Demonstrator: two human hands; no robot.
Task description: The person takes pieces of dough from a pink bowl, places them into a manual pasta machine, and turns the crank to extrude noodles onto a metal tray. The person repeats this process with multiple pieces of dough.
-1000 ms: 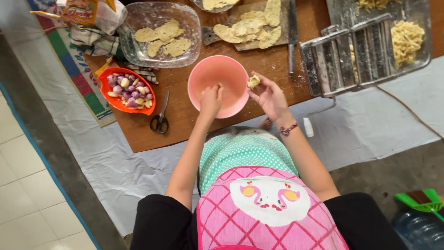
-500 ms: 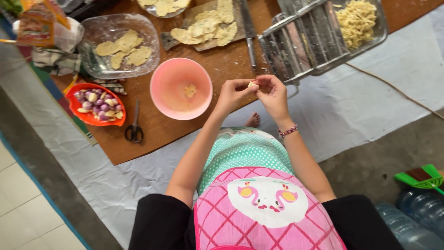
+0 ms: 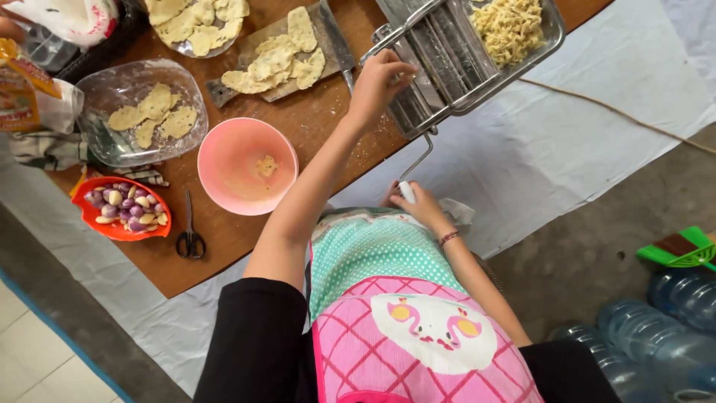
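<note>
— Where are the two hands?

— The left hand [image 3: 377,80] is stretched far forward, arm nearly straight, its fingers curled down together onto the top of the metal pasta machine [image 3: 436,63] at the far right of the wooden board [image 3: 313,123]. Whether anything is pinched under the fingertips, I cannot tell. The right hand [image 3: 419,205] sits low and near the body, wrist bent, fingers wrapped closed around the white grip of the crank handle [image 3: 409,191], whose thin metal rod runs up to the machine's side.

— And what comes out of the machine?

— A heap of pale cut noodles [image 3: 511,28] lies in the metal tray at the machine's far side.

— Any packages or labelled things?

— At the far left edge there is a yellow-and-orange printed packet [image 3: 22,93], upright beside a clear plastic container [image 3: 138,112] holding flat dough pieces. Above it sits a white bag with red print [image 3: 71,16], partly cut off by the frame.

— What else is near?

— A pink bowl [image 3: 246,166] with a small dough scrap stands left of the outstretched arm. An orange dish of shallots and garlic [image 3: 123,210] lies at the near left, with black-handled scissors [image 3: 189,231] just right of it. More rolled dough sheets [image 3: 276,56] rest on a small cutting board beyond the bowl.
</note>
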